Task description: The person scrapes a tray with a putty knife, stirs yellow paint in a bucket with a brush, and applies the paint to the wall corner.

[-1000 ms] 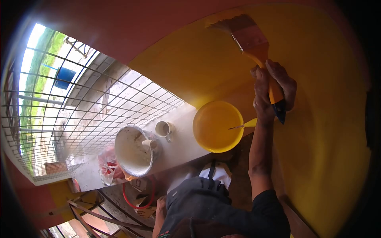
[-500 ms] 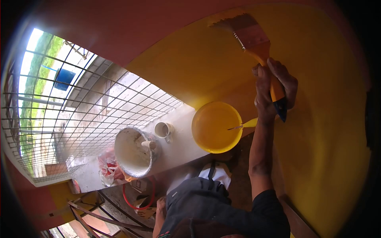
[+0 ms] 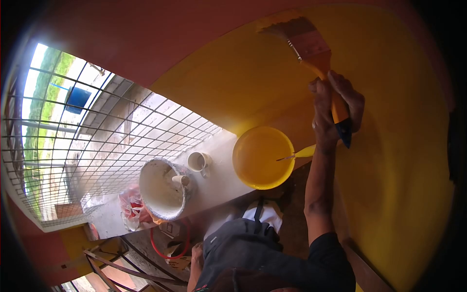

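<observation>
My right hand (image 3: 338, 104) is closed around the orange handle of a wide paintbrush (image 3: 311, 46). The brush has a dark tip on its handle, and its bristles meet the yellow wall (image 3: 228, 68) near the border with the red-brown paint. Below the hand, a round yellow basin (image 3: 262, 158) of yellow paint stands on the ledge, with a small yellow-handled tool (image 3: 305, 152) lying across its rim. My left hand (image 3: 196, 254) hangs low beside my dark shirt; its fingers are mostly hidden, and I cannot see anything in it.
On the pale ledge (image 3: 219, 185) stand a whitish-crusted bucket (image 3: 163, 207), a white mug (image 3: 198, 161) and a plastic bag (image 3: 131, 207) with red inside. A wire mesh window (image 3: 160, 114) borders the ledge. Below are a red hoop (image 3: 153, 243) and a metal frame (image 3: 141, 272).
My view has shifted slightly, so the basin, mug and window sit a little differently. My right hand and the brush hold nearly the same place against the wall.
</observation>
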### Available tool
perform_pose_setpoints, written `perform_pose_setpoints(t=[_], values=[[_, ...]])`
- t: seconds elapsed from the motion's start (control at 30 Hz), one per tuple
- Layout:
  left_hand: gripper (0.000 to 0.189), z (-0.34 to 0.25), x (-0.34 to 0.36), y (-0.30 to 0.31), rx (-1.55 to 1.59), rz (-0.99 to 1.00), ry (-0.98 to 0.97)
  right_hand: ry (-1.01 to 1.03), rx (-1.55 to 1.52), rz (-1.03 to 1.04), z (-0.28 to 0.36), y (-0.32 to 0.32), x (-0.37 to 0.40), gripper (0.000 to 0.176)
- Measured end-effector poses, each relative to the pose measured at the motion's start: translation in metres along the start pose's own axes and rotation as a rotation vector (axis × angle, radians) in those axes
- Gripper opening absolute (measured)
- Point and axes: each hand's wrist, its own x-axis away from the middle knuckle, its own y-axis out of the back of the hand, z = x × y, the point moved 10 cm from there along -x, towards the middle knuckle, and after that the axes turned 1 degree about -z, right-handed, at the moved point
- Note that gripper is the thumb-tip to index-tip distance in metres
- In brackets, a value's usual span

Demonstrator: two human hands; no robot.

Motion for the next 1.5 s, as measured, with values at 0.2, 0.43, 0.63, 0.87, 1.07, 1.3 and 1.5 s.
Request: perform_pose_setpoints(t=[0.2, 0.43, 0.63, 0.87, 1.07, 1.3, 1.5], values=[[0.031, -0.001, 0.001, 0.001, -0.043, -0.009, -0.011, 0.007, -0.005, -0.015, -0.003, 0.002, 0.000, 0.031], [0.032, -0.022, 0.016, -0.002, -0.037, -0.016, -0.014, 0.012, 0.015, 0.006, -0.003, 0.003, -0.003, 0.030], [0.034, -0.038, 0.027, -0.006, -0.033, -0.024, 0.015, -0.051, 0.003, -0.051, -0.013, 0.010, 0.001, 0.032], [0.035, -0.020, 0.010, -0.003, -0.015, -0.021, -0.044, -0.069, -0.028, -0.084, -0.020, 0.015, 0.001, 0.034], [0.035, 0.000, -0.005, 0.003, -0.072, -0.046, -0.039, -0.083, -0.042, -0.080, -0.023, 0.016, -0.001, 0.034], [0.035, -0.032, 0.019, -0.003, -0.058, -0.050, 0.004, -0.072, -0.057, -0.088, -0.027, 0.019, -0.003, 0.034], [0.033, -0.018, 0.000, 0.000, -0.097, -0.028, -0.057, 0.007, 0.045, -0.013, -0.017, 0.014, -0.010, 0.026]])
